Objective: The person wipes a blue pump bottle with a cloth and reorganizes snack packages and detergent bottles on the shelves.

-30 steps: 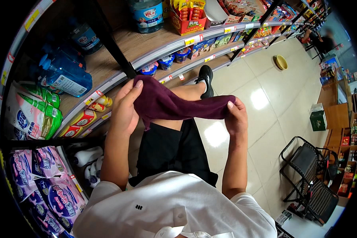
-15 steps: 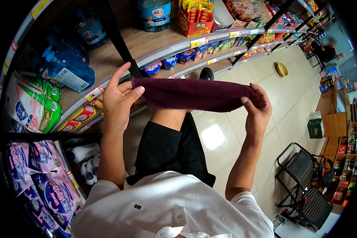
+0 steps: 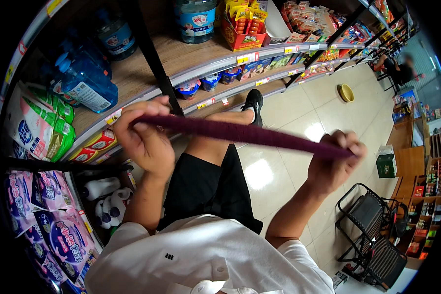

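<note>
A dark purple cloth (image 3: 240, 132) is stretched between my two hands in front of my body, seen nearly edge-on as a narrow band and smeared by motion. My left hand (image 3: 147, 139) pinches its left end between thumb and fingers, close to the shelf edge. At the other end, my right hand (image 3: 335, 161) has its fingers closed round the cloth, above the tiled floor. The cloth slopes down a little toward the right. Below it show my bent leg and a black shoe (image 3: 254, 105).
A wooden shelf (image 3: 188, 54) with blue liquid bottles (image 3: 85, 88) and a red snack box (image 3: 245, 36) runs along the left and far side. Pink-purple packages (image 3: 63, 235) stack at lower left. A yellow bowl (image 3: 346, 93) sits on the floor; a black folding chair (image 3: 372, 230) stands right.
The cloth has gone from a broad, spread face to a thin, taut band. My hands have moved farther apart, the right one lower and to the right. My foot shows more.
</note>
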### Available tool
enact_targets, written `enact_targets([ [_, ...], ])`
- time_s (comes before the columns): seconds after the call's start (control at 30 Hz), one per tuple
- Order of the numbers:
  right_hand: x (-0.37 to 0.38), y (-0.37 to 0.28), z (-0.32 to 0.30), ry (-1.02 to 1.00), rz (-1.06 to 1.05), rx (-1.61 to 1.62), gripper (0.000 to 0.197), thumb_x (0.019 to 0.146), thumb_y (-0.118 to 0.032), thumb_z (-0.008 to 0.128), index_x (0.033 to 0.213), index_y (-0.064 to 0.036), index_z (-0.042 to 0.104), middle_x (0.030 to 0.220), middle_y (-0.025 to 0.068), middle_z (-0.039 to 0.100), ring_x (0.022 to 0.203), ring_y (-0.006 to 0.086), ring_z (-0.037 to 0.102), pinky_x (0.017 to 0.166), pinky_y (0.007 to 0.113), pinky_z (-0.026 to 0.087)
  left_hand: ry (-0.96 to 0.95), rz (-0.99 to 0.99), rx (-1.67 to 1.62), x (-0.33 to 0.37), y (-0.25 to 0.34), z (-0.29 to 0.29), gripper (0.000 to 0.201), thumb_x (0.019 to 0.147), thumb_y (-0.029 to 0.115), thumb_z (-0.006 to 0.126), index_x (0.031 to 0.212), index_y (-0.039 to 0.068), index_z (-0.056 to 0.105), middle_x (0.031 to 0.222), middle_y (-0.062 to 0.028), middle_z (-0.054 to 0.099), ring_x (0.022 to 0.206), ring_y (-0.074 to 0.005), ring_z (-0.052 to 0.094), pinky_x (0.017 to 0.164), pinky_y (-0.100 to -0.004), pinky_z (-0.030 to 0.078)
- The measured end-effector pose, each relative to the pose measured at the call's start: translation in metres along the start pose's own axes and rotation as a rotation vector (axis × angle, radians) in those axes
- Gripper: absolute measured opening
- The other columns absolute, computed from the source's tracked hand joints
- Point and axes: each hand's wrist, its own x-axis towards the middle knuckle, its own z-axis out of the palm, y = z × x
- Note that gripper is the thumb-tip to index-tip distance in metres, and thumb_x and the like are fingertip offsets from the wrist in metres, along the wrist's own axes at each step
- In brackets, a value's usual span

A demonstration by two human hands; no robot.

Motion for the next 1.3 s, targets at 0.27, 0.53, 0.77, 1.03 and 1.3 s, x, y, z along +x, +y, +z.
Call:
enact_targets([
  [0.27,0.008,0.017,0.145,0.029,0.142,-0.056,0.011,0.098,-0.011,0.064,0.107,-0.0059,0.061,0.09,0.0075,0.063,0.074,0.0162,0.056,0.069,0.03,0.046,-0.107,-0.294,-1.014,0.019,0.008,0.099,0.032,0.107,0.027,0.053,0.133,0.008,0.051,0.103,-0.0099,0.063,0.098,-0.0246,0.06,0.097,-0.0456,0.05],
  [0.53,-0.002,0.049,0.151,-0.128,0.347,-0.371,0.028,0.103,-0.013,0.061,0.126,0.0026,0.061,0.117,0.0074,0.067,0.109,0.0146,0.061,0.1,0.029,0.046,-0.092,-0.577,-0.507,-0.014,0.002,0.102,0.057,0.107,0.026,0.057,0.158,0.018,0.034,0.158,-0.0098,0.04,0.139,-0.0261,0.047,0.115,-0.0459,0.043],
  [0.77,-0.018,0.058,0.119,-0.242,0.686,-0.435,0.02,0.104,-0.016,0.059,0.095,0.0015,0.062,0.085,0.0034,0.062,0.078,0.0106,0.054,0.07,0.028,0.044,-0.103,-0.822,-0.313,-0.03,0.001,0.08,0.07,0.1,0.031,0.067,0.156,0.006,0.032,0.156,-0.0155,0.038,0.143,-0.0268,0.042,0.118,-0.0402,0.037],
  [1.03,-0.012,0.067,0.1,-0.029,0.6,-0.382,0.014,0.102,-0.015,0.068,0.099,-0.0026,0.062,0.082,-0.0061,0.056,0.075,0.0018,0.047,0.067,0.019,0.04,-0.049,-1.024,-0.822,-0.065,0.018,0.022,0.078,0.104,0.06,0.051,0.151,-0.002,0.041,0.152,-0.0145,0.049,0.14,-0.0211,0.046,0.12,-0.0401,0.032],
  [1.3,0.004,0.059,0.069,-0.095,0.57,-0.101,0.051,0.098,-0.05,0.066,0.105,0.0001,0.063,0.09,0.0045,0.064,0.081,0.0115,0.057,0.078,0.026,0.048,-0.306,-0.708,-0.12,-0.001,0.043,0.005,0.027,0.101,0.018,0.07,0.118,-0.003,0.065,0.102,-0.0055,0.07,0.091,-0.0098,0.065,0.083,-0.0268,0.053],
])
